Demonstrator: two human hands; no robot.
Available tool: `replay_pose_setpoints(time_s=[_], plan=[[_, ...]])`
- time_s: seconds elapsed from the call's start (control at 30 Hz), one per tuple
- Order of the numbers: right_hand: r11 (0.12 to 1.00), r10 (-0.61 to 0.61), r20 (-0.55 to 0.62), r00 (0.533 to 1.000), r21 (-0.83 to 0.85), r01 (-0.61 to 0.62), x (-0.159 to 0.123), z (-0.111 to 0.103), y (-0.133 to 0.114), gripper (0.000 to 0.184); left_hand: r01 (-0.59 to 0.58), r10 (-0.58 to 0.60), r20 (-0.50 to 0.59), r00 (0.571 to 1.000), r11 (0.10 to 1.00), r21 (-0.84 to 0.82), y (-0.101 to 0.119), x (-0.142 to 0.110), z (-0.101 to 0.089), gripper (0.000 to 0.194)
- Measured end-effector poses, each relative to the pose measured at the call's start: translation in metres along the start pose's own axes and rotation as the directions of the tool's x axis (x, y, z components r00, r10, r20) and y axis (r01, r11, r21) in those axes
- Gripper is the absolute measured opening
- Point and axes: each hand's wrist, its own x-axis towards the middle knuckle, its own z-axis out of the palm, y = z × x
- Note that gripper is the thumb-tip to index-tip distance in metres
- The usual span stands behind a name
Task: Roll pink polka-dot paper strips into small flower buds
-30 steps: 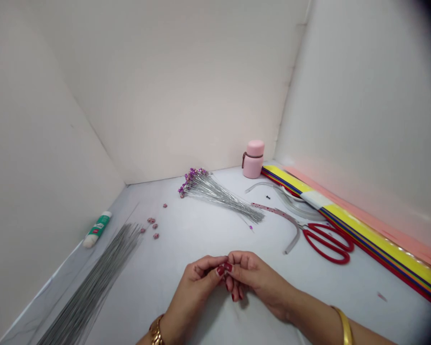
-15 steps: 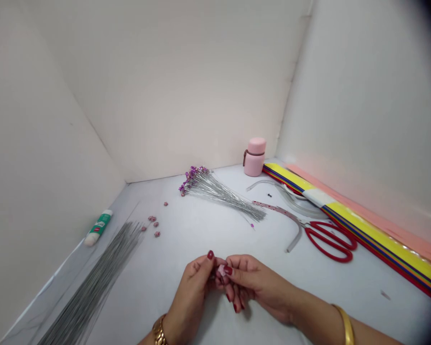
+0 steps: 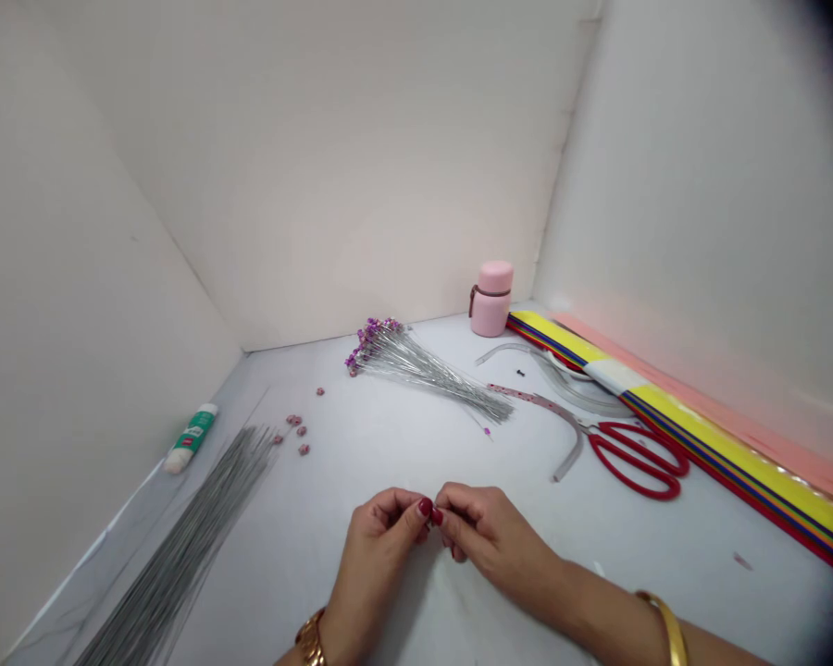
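Observation:
Near the front middle of the table, my left hand [image 3: 387, 535] and my right hand [image 3: 484, 531] meet at the fingertips, each closed in a pinch. The small pink flower-shaped piece seen between them half a second ago is now covered by the thumbs and fingers. Several similar pink pieces [image 3: 301, 431] lie to the left beyond my hands. Beside those, a thick bundle of bare grey wires [image 3: 173, 555] runs to the front edge. Farther back rests a bunch of silvery wire stems [image 3: 437, 368] tipped with purple and pink flower heads [image 3: 372, 340].
Red-handled scissors [image 3: 639, 460] and curved strips of clear tubing [image 3: 569, 453] lie on the right. Along the right wall are coloured sheets [image 3: 708, 449]. A pink flask [image 3: 491, 301] stands at the back; a green and white glue stick [image 3: 192, 438] lies at the left wall.
My fingertips have drawn together into a tight pinch, and the right hand's spread lower fingers have curled in. The pink flower-shaped piece has gone out of sight behind them.

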Motion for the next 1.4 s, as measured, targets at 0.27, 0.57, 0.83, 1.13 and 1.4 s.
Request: replay_pose_setpoints(time_s=[0.27,0.57,0.83,1.13,1.4], plan=[[0.97,0.089,0.06,0.994,0.223,-0.1,0.0024,0.0052,0.0012,0.032,0.086,-0.063,0.116,0.991,0.975,-0.206,-0.0013,0.0018,0.0019,0.026],[0.977,0.055,0.056,0.997,0.201,-0.065,0.0019,0.0036,0.0034,0.033,0.157,-0.083,0.193,0.978,0.9,-0.407,0.0004,-0.0009,0.0045,0.016],[0.986,-0.05,-0.031,0.998,-0.161,0.045,-0.0002,0.001,0.0025,0.03,-0.06,0.06,0.009,0.998,0.998,0.026,-0.0028,0.0007,-0.0004,0.014],[0.966,0.127,0.036,0.991,0.222,-0.132,0.0026,0.0027,0.0018,0.034,-0.029,0.045,0.114,0.992,0.991,-0.134,0.0028,-0.0033,0.0028,0.02],[0.899,0.197,0.023,0.98,0.395,-0.19,0.0043,0.0059,0.004,0.036,-0.042,0.063,0.124,0.99,0.985,-0.165,0.0047,-0.0037,0.0052,0.017]])
